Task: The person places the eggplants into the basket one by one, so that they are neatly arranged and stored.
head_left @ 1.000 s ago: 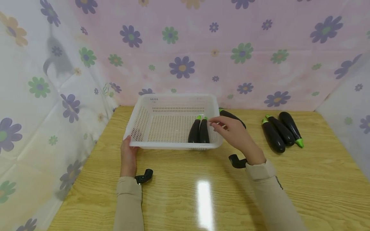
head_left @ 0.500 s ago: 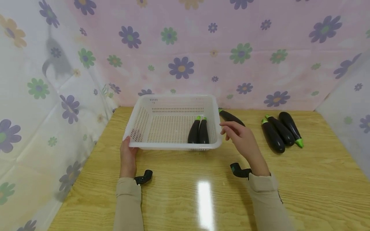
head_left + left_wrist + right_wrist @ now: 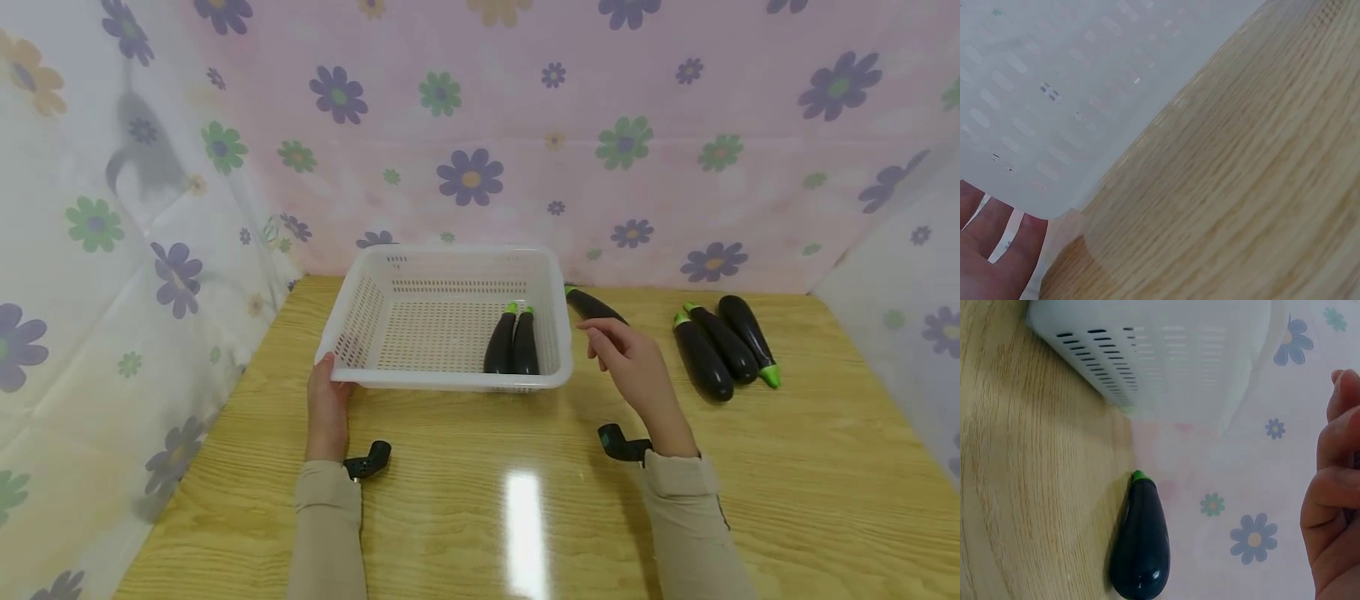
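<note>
Basket (image 3: 431,337), white, slotted, rectangular, left hand (image 3: 327,410) gripping it, right hand (image 3: 633,367) loosely curled, free

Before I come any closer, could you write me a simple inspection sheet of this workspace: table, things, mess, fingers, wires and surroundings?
Surface: wood-grain table with a bright reflection toward the front.
Job's things: white basket with two eggplants inside, at its right; one eggplant outside, beyond its right wall; three eggplants together farther right.
Clutter: nothing seen.
Fingers: left fingers grip the basket's near left corner; right fingers, loosely bent, hold nothing, to the right of the basket.
Cables: nothing certain; a thin dark strand by the right sleeve is too small to identify.
Surroundings: flower-patterned sheeting, pink behind, white at both sides.
</note>
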The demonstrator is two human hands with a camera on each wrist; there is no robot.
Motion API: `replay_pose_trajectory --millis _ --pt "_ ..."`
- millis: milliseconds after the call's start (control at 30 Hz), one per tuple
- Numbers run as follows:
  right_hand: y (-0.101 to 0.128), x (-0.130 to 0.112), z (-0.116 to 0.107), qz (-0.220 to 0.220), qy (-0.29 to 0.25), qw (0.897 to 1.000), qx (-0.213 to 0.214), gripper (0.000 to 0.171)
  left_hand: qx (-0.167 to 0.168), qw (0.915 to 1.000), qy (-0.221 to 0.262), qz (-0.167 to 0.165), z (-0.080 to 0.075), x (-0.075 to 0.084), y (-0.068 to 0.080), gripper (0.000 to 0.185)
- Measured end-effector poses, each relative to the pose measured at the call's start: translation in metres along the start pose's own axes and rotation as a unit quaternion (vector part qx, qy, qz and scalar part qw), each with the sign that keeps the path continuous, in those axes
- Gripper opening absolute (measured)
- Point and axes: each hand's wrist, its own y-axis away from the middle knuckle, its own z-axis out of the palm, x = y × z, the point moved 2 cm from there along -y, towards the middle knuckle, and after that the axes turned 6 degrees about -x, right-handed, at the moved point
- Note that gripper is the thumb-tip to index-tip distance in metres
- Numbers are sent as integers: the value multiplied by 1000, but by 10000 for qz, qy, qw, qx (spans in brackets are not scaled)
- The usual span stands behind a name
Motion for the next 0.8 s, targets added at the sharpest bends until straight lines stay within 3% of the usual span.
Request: replay_pose_trajectory --millis 333,500,800 --pt "-9 45 -2 182 70 9998 67 27 161 9999 16 -41 -2 1 0 47" --pt "-2 55 -5 423 135 9990 42 28 99 9997 -21 -205 -2 -3 4 48" --pt "-3 65 -12 604 488 9968 209 34 59 9999 -63 -104 -3 -2 2 48"
